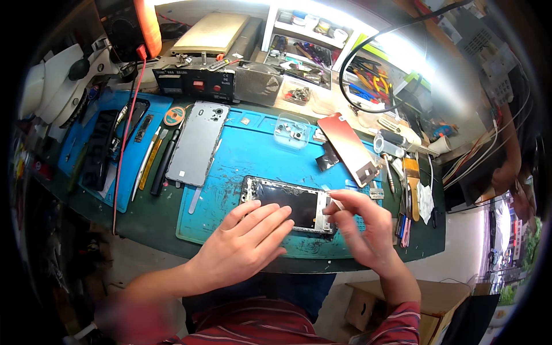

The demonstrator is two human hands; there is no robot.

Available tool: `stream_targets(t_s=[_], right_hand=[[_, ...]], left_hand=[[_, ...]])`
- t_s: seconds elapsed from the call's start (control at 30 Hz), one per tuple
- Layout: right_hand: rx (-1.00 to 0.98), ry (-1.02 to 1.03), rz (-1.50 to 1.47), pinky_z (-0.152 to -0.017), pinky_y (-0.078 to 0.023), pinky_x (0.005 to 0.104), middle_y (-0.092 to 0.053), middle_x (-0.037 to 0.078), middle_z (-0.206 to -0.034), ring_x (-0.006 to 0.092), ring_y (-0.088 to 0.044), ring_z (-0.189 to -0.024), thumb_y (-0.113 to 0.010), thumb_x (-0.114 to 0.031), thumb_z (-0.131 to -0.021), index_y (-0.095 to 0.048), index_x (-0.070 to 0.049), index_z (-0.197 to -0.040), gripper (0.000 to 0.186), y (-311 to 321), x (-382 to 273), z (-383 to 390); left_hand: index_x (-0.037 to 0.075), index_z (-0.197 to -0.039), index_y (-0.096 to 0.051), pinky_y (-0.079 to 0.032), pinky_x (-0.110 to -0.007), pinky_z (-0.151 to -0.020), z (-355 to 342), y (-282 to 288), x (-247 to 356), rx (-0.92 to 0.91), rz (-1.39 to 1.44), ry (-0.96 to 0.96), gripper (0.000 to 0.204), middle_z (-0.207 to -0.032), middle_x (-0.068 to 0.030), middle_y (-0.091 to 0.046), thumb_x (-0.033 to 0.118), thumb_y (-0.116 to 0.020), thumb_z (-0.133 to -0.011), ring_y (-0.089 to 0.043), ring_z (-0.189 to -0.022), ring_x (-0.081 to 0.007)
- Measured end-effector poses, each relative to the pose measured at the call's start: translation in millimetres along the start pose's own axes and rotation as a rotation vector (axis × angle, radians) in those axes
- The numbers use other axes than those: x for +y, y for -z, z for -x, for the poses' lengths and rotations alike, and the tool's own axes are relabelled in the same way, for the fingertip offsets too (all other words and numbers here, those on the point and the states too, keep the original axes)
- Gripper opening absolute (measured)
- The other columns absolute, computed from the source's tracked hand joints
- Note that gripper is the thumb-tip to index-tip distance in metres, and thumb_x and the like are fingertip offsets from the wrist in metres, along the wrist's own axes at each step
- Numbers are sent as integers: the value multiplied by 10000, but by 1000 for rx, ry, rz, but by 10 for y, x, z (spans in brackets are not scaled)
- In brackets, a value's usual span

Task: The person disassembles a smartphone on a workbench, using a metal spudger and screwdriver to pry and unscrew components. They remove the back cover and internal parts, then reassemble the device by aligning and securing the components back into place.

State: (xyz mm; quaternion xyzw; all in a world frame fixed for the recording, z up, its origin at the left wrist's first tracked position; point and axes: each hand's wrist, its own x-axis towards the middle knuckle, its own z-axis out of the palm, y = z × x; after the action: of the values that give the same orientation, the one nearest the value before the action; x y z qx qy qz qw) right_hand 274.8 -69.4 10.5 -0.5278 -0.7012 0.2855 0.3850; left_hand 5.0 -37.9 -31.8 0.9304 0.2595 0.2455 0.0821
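Observation:
An opened black phone (298, 200) lies screenless side or frame up on the blue repair mat (230, 149), a pale strip along its right end. My left hand (247, 241) rests over the phone's left part and lower edge, fingers stretched out side by side. My right hand (365, 230) is at the phone's right end, thumb and index finger closed on a small pale piece (334, 204), too small to make out clearly. A grey back cover (194, 141) lies at the upper left of the phone, and a clear box of small parts (292, 130) sits behind it.
A reddish panel (345, 144), brushes (411, 184) and tweezers lie to the right. At the left are a second blue mat (89, 144), pry tools (155, 167) and a red cable (123, 161). Shelves of tools (310, 46), a black looped cable and equipment stand behind.

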Motion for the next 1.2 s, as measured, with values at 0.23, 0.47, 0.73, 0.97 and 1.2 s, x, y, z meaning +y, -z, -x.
stream_targets(t_s=[0.23,0.47,0.73,0.97,1.2], right_hand=[[-23,425,324,-705,-637,350,-786,124,-1004,277,-781,-842,-852,-68,-865,-760,-17,-1098,256,-331,168,-345],[-63,343,302,-728,-631,342,-781,158,-1023,278,-778,-842,-845,-4,-855,-767,-1,-1111,268,-326,125,-362],[-51,315,337,-737,-623,347,-780,147,-1041,280,-772,-869,-826,30,-845,-761,3,-1108,272,-373,113,-358],[-14,365,363,-730,-620,342,-780,144,-1044,271,-765,-874,-826,48,-827,-763,8,-1096,279,-440,162,-359],[38,484,496,-711,-617,337,-759,112,-1063,246,-756,-859,-821,-48,-842,-766,13,-1110,281,-503,232,-329]], left_hand=[[22,-1404,-648,-343,-474,-1232,-20,-5,7,-55,32,101,603,-1505,-122,-611,298,-807,-893,-549,-1417,-272],[20,-1414,-648,-318,-485,-1244,-8,11,-11,-90,-13,76,625,-1504,-141,-611,342,-791,-899,-544,-1426,-272],[13,-1410,-655,-303,-481,-1256,-2,7,-11,-116,-33,63,611,-1506,-145,-614,369,-758,-925,-544,-1440,-282],[10,-1401,-664,-309,-486,-1259,-2,11,-4,-113,-59,52,599,-1485,-148,-631,380,-746,-937,-554,-1433,-286],[6,-1392,-669,-315,-486,-1259,-2,10,-3,-102,-69,52,587,-1468,-151,-643,369,-745,-936,-560,-1430,-285]])
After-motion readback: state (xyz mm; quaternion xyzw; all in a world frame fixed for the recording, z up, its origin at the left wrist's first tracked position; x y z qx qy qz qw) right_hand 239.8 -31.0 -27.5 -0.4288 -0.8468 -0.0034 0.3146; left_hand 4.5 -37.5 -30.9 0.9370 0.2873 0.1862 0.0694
